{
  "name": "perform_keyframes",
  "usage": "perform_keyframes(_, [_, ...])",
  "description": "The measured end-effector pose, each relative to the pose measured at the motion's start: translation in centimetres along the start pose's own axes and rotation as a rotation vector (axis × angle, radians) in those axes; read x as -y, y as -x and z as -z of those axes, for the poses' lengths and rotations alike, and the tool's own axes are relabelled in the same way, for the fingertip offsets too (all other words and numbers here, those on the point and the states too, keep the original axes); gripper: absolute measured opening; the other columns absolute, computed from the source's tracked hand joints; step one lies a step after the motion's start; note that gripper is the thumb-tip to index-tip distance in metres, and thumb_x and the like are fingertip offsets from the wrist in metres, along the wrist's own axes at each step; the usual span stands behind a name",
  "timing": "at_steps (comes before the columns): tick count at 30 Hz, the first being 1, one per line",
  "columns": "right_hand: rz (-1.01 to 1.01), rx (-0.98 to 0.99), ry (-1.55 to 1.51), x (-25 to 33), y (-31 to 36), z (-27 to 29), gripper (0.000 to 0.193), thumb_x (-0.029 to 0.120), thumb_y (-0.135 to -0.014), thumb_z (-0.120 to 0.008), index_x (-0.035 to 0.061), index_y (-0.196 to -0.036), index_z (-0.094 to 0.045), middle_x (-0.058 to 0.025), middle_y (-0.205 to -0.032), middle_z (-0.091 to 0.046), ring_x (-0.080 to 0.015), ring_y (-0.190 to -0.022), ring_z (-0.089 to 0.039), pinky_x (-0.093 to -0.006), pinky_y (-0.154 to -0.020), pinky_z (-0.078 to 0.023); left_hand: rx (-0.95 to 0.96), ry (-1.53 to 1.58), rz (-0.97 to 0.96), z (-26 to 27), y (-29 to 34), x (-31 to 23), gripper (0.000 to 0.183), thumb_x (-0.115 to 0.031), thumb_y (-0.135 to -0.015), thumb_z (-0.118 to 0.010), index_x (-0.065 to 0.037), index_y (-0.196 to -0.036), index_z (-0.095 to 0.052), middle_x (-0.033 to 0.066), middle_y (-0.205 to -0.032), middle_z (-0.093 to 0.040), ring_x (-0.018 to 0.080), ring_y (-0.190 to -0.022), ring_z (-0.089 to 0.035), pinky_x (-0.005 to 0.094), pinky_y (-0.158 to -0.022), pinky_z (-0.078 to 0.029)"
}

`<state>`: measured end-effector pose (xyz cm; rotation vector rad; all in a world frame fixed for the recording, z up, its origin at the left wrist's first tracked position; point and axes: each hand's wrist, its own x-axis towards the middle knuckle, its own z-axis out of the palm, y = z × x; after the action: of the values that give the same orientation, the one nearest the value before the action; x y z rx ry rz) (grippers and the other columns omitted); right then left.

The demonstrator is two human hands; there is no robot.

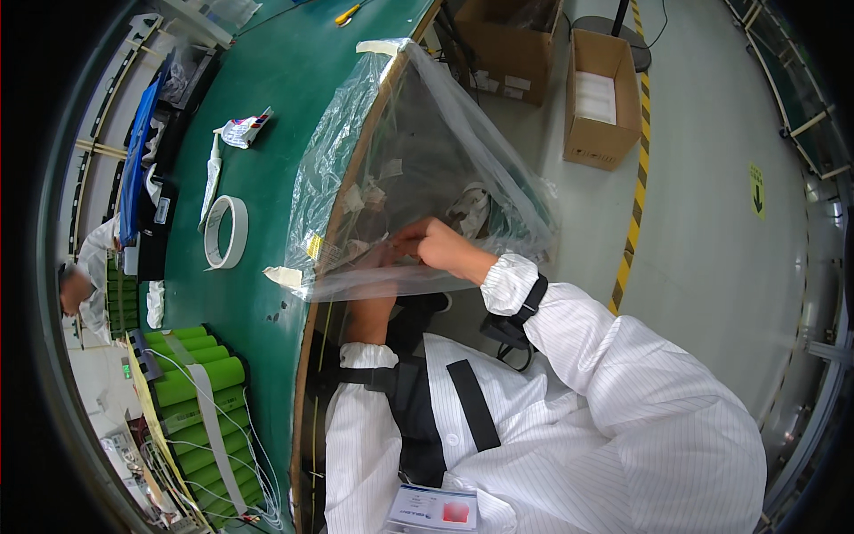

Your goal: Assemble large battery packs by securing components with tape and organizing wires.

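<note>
A clear plastic bag (pixel 334 151) hangs open off the edge of the green table, held by strips of cream tape (pixel 286 277) at its corners. Scraps of paper and a crumpled white piece show inside it. My right hand (pixel 438 246) is at the bag's near side, its fingers bent together; whatever they pinch is too small or hidden to name. Close beside it, my left hand (pixel 378 260) is seen through the film, with its fingers mostly covered by the plastic and the right hand.
On the green table (pixel 267 187) lie a tape roll (pixel 240 233), a white nozzled tube (pixel 212 178), a crumpled tube (pixel 245 132), a yellow-handled tool (pixel 347 16) and a green battery pack (pixel 209 400) with wires. A co-worker's hand (pixel 76 289) is far left. Cardboard boxes (pixel 598 142) stand on the floor.
</note>
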<state>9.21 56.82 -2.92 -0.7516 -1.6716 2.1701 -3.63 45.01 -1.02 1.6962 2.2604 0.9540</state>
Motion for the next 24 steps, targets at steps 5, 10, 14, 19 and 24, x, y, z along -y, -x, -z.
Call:
perform_keyframes(5, [-0.129,0.075,-0.095,1.2,1.1,0.1,0.04,0.009,-0.09,-0.06,-0.0039,-0.128,-0.063,-0.0097,-0.109,-0.068,-0.0151,-0.085,-0.057,-0.0306,-0.065,-0.047,-0.162,0.017,-0.138,-0.5,-0.6,-0.7,0.012,-0.007,-0.092,-0.06,0.002,-0.096,-0.067,0.0204,-0.08,-0.066,0.036,-0.074,-0.066,0.0423,-0.066,-0.049])
perform_keyframes(10, [-0.126,-0.09,-0.196,1.2,2.2,2.0,0.043,0.002,-0.089,-0.056,-0.008,-0.13,-0.058,-0.0076,-0.106,-0.064,-0.0129,-0.08,-0.056,-0.0276,-0.066,-0.048,-0.089,-0.07,-0.086,-0.8,-0.9,-0.2,0.01,-0.006,-0.088,-0.062,0.0,-0.093,-0.067,0.0187,-0.078,-0.065,0.0393,-0.074,-0.065,0.0454,-0.064,-0.049])
perform_keyframes(14, [-0.001,-0.045,-0.344,2.3,3.9,1.2,0.034,0.009,-0.093,-0.062,-0.0039,-0.125,-0.062,-0.0033,-0.101,-0.063,-0.0096,-0.076,-0.055,-0.025,-0.065,-0.048,-0.072,-0.005,0.012,0.9,1.5,2.2,0.021,-0.01,-0.088,-0.064,0.0,-0.106,-0.066,0.0191,-0.097,-0.068,0.0378,-0.093,-0.065,0.0453,-0.083,-0.051])
perform_keyframes(19, [0.163,-0.248,-0.167,4.1,8.0,1.7,0.024,0.014,-0.087,-0.077,0.0036,-0.073,-0.062,0.0013,-0.063,-0.054,-0.0067,-0.056,-0.048,-0.0238,-0.051,-0.038,0.142,-0.17,0.329,2.7,3.4,-0.5,0.028,-0.021,-0.094,-0.059,0.001,-0.11,-0.066,0.0234,-0.107,-0.068,0.0395,-0.102,-0.065,0.0457,-0.089,-0.05])
perform_keyframes(24, [0.159,-0.034,-0.256,2.5,9.2,2.4,0.037,0.016,-0.096,-0.066,0.0072,-0.065,-0.048,0.0004,-0.059,-0.049,-0.0075,-0.053,-0.045,-0.0248,-0.049,-0.037,-0.069,0.017,0.375,8.8,8.5,-6.2,0.021,-0.015,-0.092,-0.054,0.0,-0.102,-0.065,0.022,-0.098,-0.067,0.0408,-0.09,-0.064,0.0461,-0.082,-0.05])
